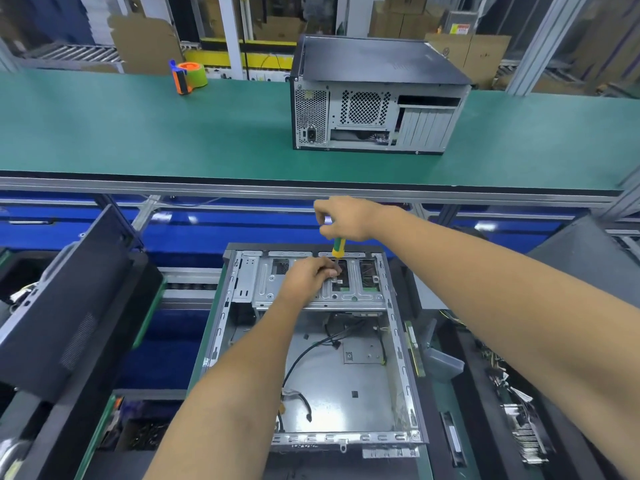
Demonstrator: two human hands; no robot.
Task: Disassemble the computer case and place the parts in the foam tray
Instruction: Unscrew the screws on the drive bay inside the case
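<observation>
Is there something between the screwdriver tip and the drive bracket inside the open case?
The left hand covers the spot where the screwdriver, held by the right hand, meets the bracket; the tip is hidden.

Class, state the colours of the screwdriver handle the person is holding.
The screwdriver handle is yellow with a green band, seen best in the head view.

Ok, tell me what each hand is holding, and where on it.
The right hand grips the screwdriver at the top of its handle. The left hand pinches its shaft near the tip, over the drive bracket.
</observation>
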